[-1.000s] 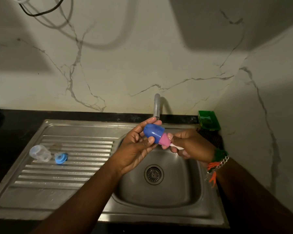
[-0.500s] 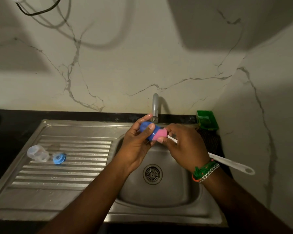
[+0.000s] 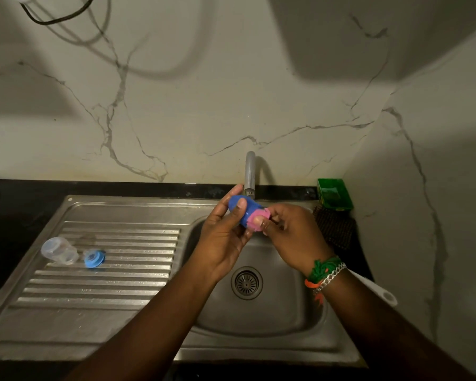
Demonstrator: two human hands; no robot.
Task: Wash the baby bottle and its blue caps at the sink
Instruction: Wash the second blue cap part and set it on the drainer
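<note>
My left hand (image 3: 222, 237) grips a blue dome cap (image 3: 241, 209) over the sink basin (image 3: 286, 320), just under the tap (image 3: 249, 173). My right hand (image 3: 294, 237) holds a brush by its shaft, the pink sponge head (image 3: 254, 221) pushed into the cap's mouth. The brush's white handle (image 3: 379, 291) sticks out behind my right wrist. The clear baby bottle (image 3: 59, 250) lies on its side on the draining board (image 3: 102, 287) at the left. A blue ring cap (image 3: 94, 259) lies right beside it.
A green soap dish (image 3: 334, 194) stands on the black counter at the back right, a dark scrubber (image 3: 333, 226) in front of it. Marble walls close in behind and on the right. The drain (image 3: 246, 282) sits in the basin's middle.
My right hand has rolled over and closed in on the cap, pressing the sponge further in. Most of the white handle has slid out of sight behind my right forearm.
</note>
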